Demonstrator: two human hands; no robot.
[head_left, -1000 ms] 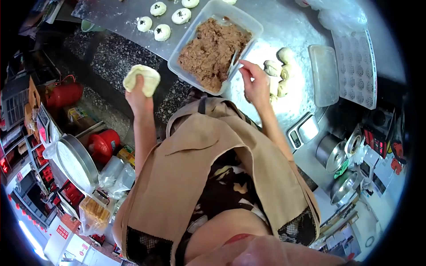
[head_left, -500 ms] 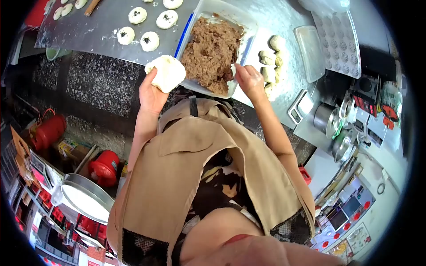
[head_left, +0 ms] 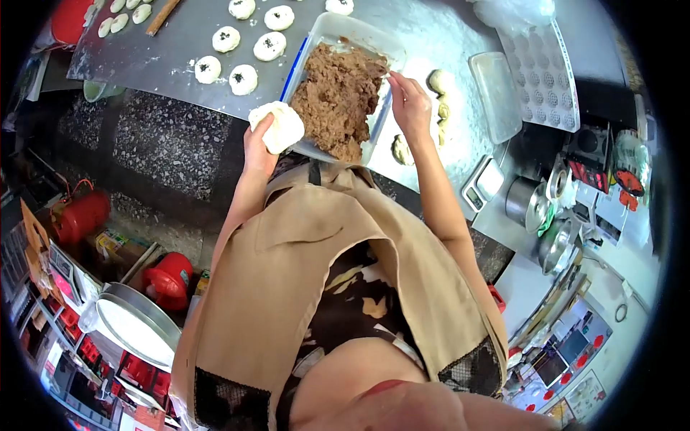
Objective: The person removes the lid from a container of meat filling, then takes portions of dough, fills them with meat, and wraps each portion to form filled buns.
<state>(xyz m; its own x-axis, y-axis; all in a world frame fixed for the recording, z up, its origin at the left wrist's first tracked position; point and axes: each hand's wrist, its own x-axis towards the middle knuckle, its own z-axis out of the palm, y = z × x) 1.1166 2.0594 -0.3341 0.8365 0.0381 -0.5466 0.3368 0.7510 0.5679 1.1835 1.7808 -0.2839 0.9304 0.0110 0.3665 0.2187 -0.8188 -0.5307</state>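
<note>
In my left hand (head_left: 259, 152) lies a flat white piece of dough (head_left: 282, 128), held at the front left corner of a clear plastic tub (head_left: 293, 85) with a blue edge. Coarse brown filling (head_left: 334, 97) covers most of the tub's floor. My right hand (head_left: 412, 109) is at the tub's right wall, its fingers drawn together at the rim. A small pale tip shows at those fingers; what it belongs to I cannot make out. Beside this hand are several dough lumps (head_left: 402, 150), partly hidden by the hand and wrist.
Round buns (head_left: 270, 46) with dark specks sit on the metal table (head_left: 158, 57) at the left, near a wooden stick (head_left: 162, 17). To the right are a clear lid (head_left: 496, 97), a white moulded tray (head_left: 544, 75), a small scale (head_left: 482, 184) and a metal pot (head_left: 528, 201).
My right hand has moved up along the tub's right side, its fingers now nearer the far end. My left hand with the dough has shifted slightly right and down in view.
</note>
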